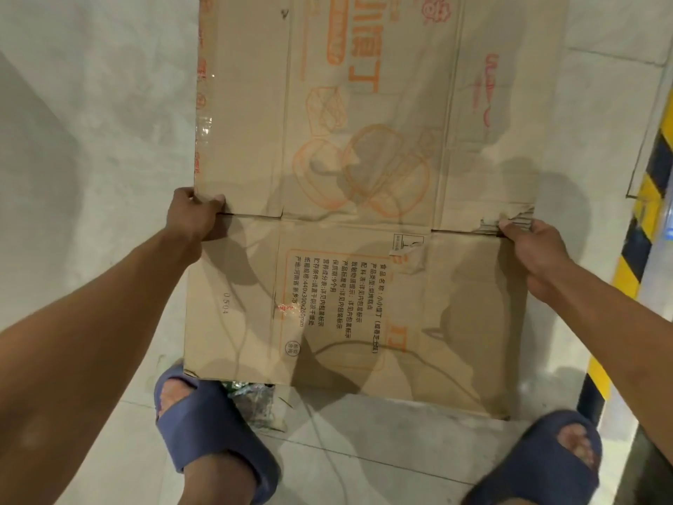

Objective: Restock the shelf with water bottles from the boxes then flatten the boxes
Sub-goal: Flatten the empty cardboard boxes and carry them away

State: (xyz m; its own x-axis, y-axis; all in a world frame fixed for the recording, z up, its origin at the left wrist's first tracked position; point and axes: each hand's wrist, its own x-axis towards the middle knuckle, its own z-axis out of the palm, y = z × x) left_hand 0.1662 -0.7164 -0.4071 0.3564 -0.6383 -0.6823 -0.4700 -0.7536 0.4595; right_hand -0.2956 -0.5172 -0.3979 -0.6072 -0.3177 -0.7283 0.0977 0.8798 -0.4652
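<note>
A flattened brown cardboard box (364, 176) with orange print and black text fills the middle of the head view, held out flat above the floor. My left hand (198, 215) grips its left edge at the slit between two flaps, thumb on top. On the torn right edge, at the same height, my right hand (535, 255) grips the box. No water bottles or shelf are in view.
Pale tiled floor (91, 140) lies all around. My two feet in blue slippers (211, 431) stand below the box. Crumpled clear plastic wrap (255, 399) lies between them under the box's near edge. A yellow-and-black striped edge (633, 231) runs along the right.
</note>
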